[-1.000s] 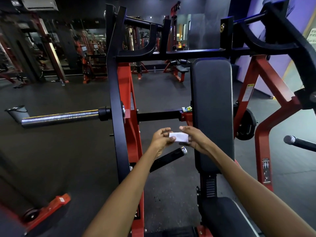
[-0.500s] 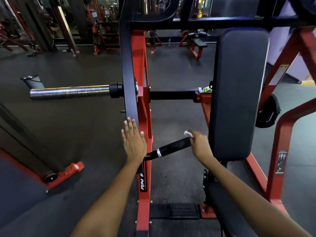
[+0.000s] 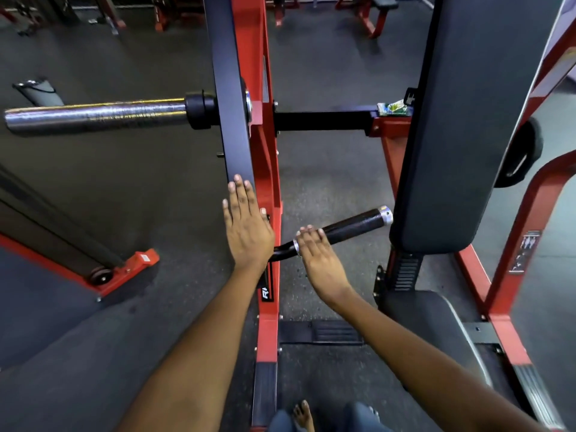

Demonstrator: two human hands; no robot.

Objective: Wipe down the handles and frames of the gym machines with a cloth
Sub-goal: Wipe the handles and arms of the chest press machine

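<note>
My right hand (image 3: 321, 260) lies over the inner end of the black handle (image 3: 355, 226) of the red and black press machine, fingers curled across the bar beside its silver ring. The white cloth is hidden under that hand. My left hand (image 3: 246, 229) rests flat with straight fingers against the black upright bar (image 3: 230, 104), next to the red frame post (image 3: 268, 328). The handle's outer end with its silver cap is bare.
A chrome weight peg (image 3: 93, 116) sticks out to the left. The black back pad (image 3: 467, 120) and seat (image 3: 427, 332) stand on the right, with a small green packet (image 3: 394, 109) on the crossbar. More red machines stand at the far end.
My right hand has slid down the handle from its capped outer end to the inner end. My left hand stays flat on the upright. The view has moved closer and tilted further down.
</note>
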